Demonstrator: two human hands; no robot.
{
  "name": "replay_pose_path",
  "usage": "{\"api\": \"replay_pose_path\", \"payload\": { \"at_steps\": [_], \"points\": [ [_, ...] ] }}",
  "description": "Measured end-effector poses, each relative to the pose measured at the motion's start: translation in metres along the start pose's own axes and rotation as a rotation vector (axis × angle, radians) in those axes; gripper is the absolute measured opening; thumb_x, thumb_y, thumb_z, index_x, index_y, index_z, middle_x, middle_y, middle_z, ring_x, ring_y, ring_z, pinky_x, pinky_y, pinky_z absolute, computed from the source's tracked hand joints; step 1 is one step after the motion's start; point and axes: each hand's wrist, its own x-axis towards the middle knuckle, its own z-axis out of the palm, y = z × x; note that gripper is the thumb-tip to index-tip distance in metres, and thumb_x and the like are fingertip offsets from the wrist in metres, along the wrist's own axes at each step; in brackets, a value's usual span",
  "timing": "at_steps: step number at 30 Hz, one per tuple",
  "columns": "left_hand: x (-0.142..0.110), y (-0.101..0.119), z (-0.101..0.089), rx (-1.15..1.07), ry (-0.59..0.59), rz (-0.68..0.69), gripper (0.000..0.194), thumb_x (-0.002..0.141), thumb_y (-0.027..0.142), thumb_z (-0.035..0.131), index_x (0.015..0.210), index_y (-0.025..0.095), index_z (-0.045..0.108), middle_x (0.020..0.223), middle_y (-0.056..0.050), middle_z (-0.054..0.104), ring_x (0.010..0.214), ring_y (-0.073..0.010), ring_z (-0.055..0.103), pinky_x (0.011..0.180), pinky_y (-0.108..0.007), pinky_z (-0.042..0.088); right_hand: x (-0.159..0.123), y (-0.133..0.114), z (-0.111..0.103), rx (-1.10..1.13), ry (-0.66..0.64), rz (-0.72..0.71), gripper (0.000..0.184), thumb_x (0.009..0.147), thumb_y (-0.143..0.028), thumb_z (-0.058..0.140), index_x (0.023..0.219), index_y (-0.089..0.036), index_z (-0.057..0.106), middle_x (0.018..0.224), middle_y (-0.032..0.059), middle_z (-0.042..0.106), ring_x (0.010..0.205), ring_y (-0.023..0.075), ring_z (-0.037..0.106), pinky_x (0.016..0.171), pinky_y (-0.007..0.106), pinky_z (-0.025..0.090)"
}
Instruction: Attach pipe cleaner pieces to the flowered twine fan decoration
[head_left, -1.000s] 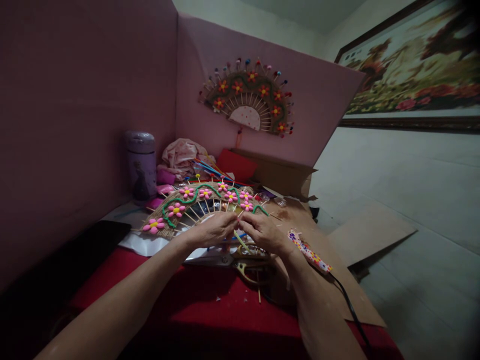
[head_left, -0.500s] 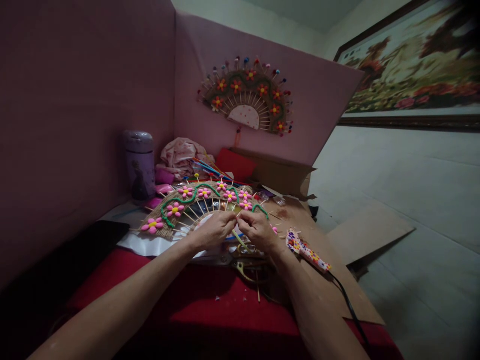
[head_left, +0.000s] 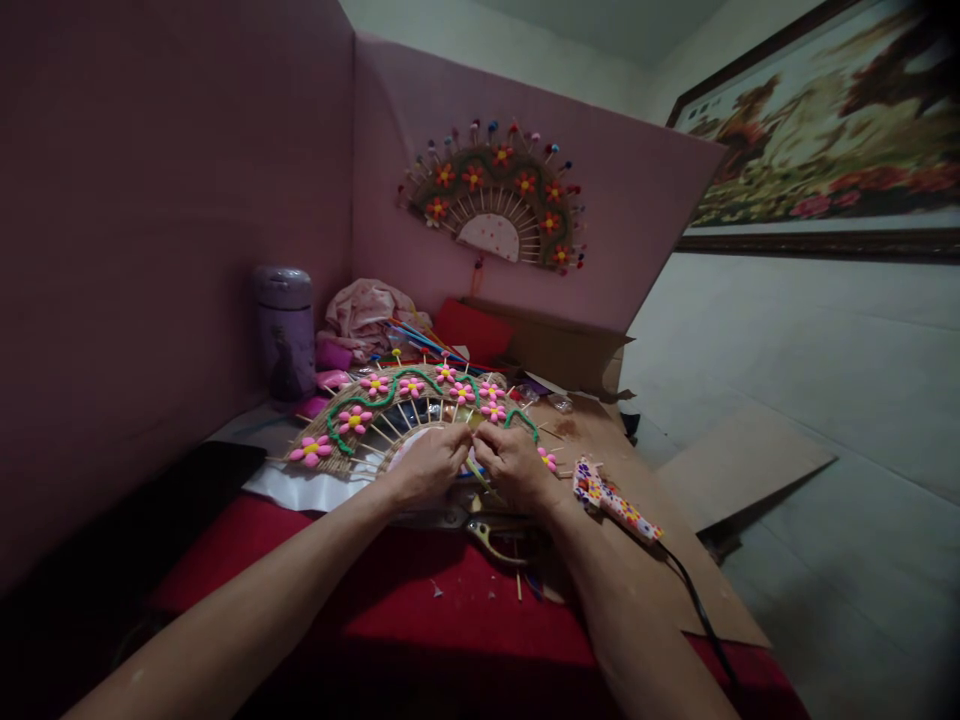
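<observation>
Two pink panels (head_left: 622, 210) stand at the left and back of one red-covered counter (head_left: 405, 620), which bears one fan (head_left: 424, 386) with nine pink flowers (head_left: 355, 420) in view, while a second fan (head_left: 487, 172) with eight orange flowers (head_left: 526, 182) hangs on the back panel. Next come one purple bottle (head_left: 286, 335), one pair of scissors (head_left: 477, 530) and one flower-patterned glue gun (head_left: 619, 508). Before the nearer fan's lower middle, the left hand (head_left: 433, 462) and right hand (head_left: 517, 462) are both closed, fingertips pinched together at the upper end of one pale green strip (head_left: 480, 474).
</observation>
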Motion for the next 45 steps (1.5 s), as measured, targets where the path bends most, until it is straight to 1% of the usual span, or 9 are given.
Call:
{"api": "replay_pose_path", "payload": {
  "at_steps": [8,12,18,27,30,37,42,44,45],
  "points": [
    [-0.001,0.006,-0.001,-0.066,0.07,-0.003,0.018,0.082,0.024,0.041,0.071,0.02,0.053,0.073,-0.002,0.057,0.068,-0.0152,0.049,0.065,-0.025,0.036,0.0,-0.003,-0.003,-0.017,0.057,-0.012,0.021,0.083,-0.021,0.04,0.066,-0.02,0.052,0.055,-0.0024,0.05,0.052,0.011,0.042,0.054,0.022,0.026],
    [0.0,0.007,0.0,-0.068,0.082,-0.033,0.018,0.085,0.026,0.039,0.073,0.02,0.05,0.065,0.001,0.052,0.061,-0.0131,0.045,0.058,-0.024,0.033,0.001,-0.001,-0.005,-0.097,0.045,-0.025,0.02,0.084,-0.023,0.042,0.069,-0.019,0.055,0.058,-0.0014,0.054,0.054,0.0116,0.044,0.055,0.023,0.025],
    [0.004,0.002,-0.006,-0.336,0.014,-0.043,0.026,0.085,0.037,0.041,0.067,0.018,0.046,0.055,0.004,0.044,0.052,-0.0099,0.041,0.052,-0.022,0.032,-0.001,0.002,-0.011,-0.128,-0.054,-0.081,0.018,0.088,-0.026,0.042,0.08,-0.02,0.056,0.069,0.0004,0.061,0.061,0.0127,0.05,0.057,0.022,0.026],
    [0.005,0.001,-0.009,-0.24,0.012,-0.002,0.024,0.084,0.034,0.041,0.069,0.018,0.05,0.059,0.003,0.05,0.055,-0.0104,0.045,0.055,-0.023,0.034,-0.001,0.003,-0.011,-0.204,-0.035,-0.067,0.016,0.087,-0.025,0.044,0.085,-0.021,0.059,0.072,0.0009,0.064,0.065,0.0136,0.053,0.057,0.024,0.025],
    [0.006,0.005,-0.015,-0.253,0.079,-0.018,0.024,0.083,0.032,0.042,0.065,0.018,0.048,0.056,0.004,0.048,0.054,-0.0101,0.043,0.054,-0.023,0.034,-0.001,0.005,-0.016,-0.208,-0.002,-0.066,0.016,0.086,-0.025,0.046,0.082,-0.021,0.061,0.074,0.0013,0.065,0.066,0.0137,0.053,0.058,0.023,0.027],
    [0.011,0.001,-0.024,-0.394,0.205,-0.118,0.026,0.08,0.029,0.042,0.057,0.018,0.046,0.049,0.004,0.046,0.046,-0.008,0.04,0.048,-0.021,0.032,0.001,0.024,-0.041,-0.426,0.192,0.175,0.019,0.086,-0.025,0.045,0.081,-0.022,0.063,0.08,0.0042,0.065,0.073,0.0175,0.054,0.06,0.027,0.027],
    [0.014,0.002,-0.026,-0.591,0.301,-0.249,0.023,0.078,0.031,0.047,0.059,0.018,0.045,0.043,0.006,0.045,0.036,-0.006,0.036,0.038,-0.019,0.027,-0.006,0.016,-0.058,-0.631,0.349,0.349,0.02,0.085,-0.022,0.046,0.097,-0.012,0.058,0.104,0.0194,0.055,0.091,0.0276,0.047,0.072,0.036,0.031],
    [0.014,0.004,-0.027,-0.718,0.328,-0.28,0.025,0.078,0.034,0.048,0.059,0.018,0.042,0.043,0.006,0.044,0.034,-0.0052,0.035,0.035,-0.018,0.026,-0.017,0.005,-0.059,-0.617,0.313,0.346,0.015,0.084,-0.019,0.045,0.091,-0.012,0.057,0.099,0.0187,0.055,0.088,0.0263,0.047,0.073,0.036,0.032],
    [0.014,0.004,-0.027,-0.781,0.329,-0.293,0.025,0.078,0.035,0.049,0.06,0.018,0.041,0.044,0.006,0.045,0.033,-0.005,0.035,0.033,-0.017,0.026,-0.024,-0.002,-0.058,-0.559,0.208,0.305,0.013,0.084,-0.016,0.044,0.085,-0.014,0.057,0.093,0.0154,0.057,0.085,0.0239,0.048,0.072,0.034,0.032]
  ]
}}
